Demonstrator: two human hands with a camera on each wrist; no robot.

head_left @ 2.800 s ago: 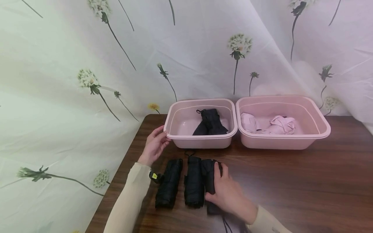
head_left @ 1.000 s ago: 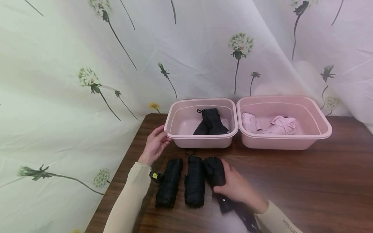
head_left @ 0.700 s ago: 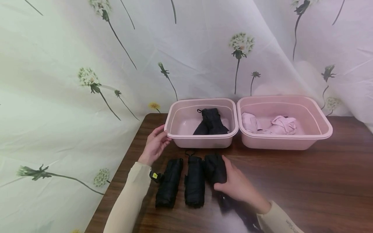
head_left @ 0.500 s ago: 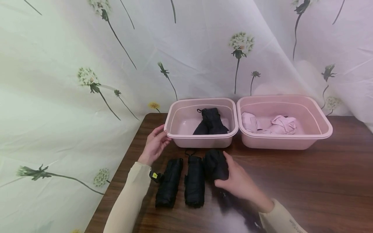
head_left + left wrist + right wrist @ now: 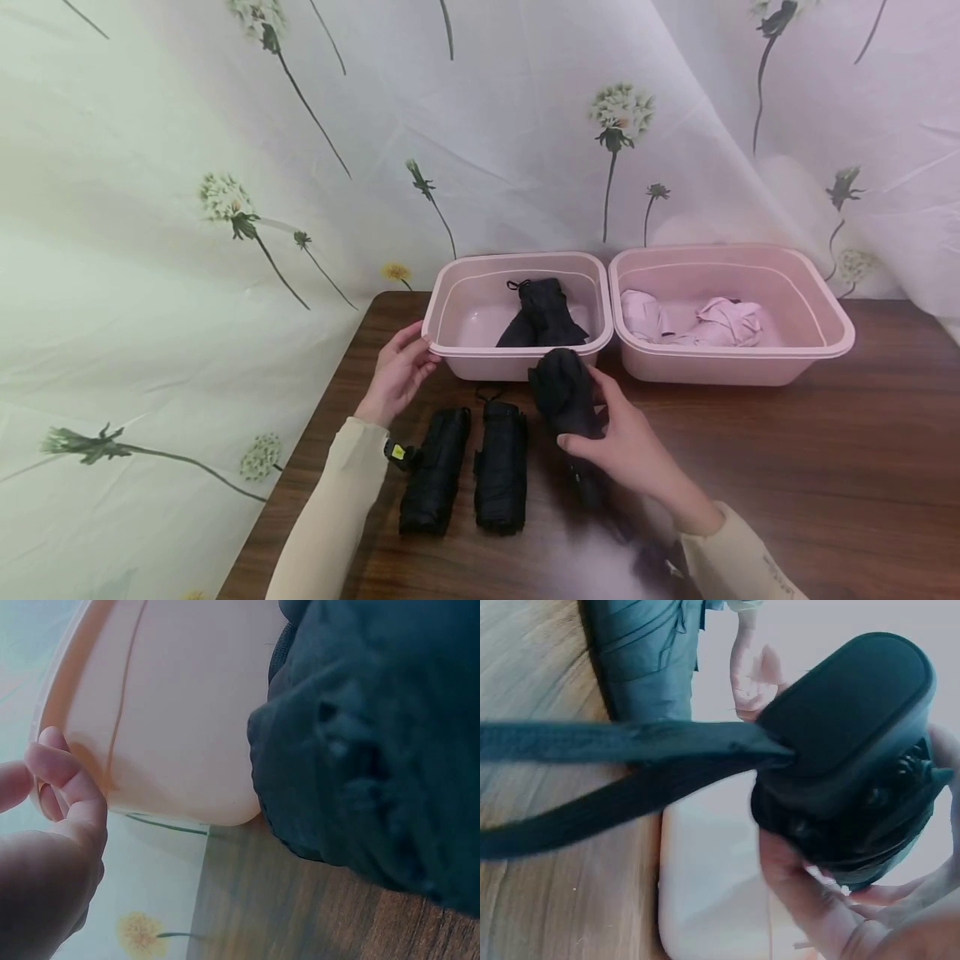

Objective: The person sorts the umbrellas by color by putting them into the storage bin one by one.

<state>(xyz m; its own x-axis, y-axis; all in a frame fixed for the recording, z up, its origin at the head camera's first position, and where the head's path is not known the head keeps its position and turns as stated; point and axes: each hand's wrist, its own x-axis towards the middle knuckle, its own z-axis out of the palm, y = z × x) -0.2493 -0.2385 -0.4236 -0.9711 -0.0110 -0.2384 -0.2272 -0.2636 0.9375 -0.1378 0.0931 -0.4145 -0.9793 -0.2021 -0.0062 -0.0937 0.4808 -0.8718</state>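
My right hand (image 5: 633, 446) grips a black folding umbrella (image 5: 562, 387), raised and tilted in front of the left pink tub (image 5: 517, 367). The right wrist view shows the umbrella's flat handle end (image 5: 855, 712) and its hanging wrist strap (image 5: 630, 742). At that tub's front left corner, my left hand (image 5: 397, 375) holds the rim between thumb and fingers. Two more black folding umbrellas lie side by side on the table, one left (image 5: 435, 471) and one in the middle (image 5: 500, 467). Inside the left tub are black umbrellas (image 5: 547, 312), overlapping.
A second pink tub (image 5: 735, 367) stands right beside the first, with light pink wrapped bundles (image 5: 727, 321) inside. Both sit on a dark wooden table (image 5: 825, 467), against a flower-printed cloth (image 5: 525, 125). The left table edge runs beneath my left forearm.
My right hand has lifted the rightmost umbrella off the table and carried it forward, up to the left tub's front wall. The left hand stays at the rim.
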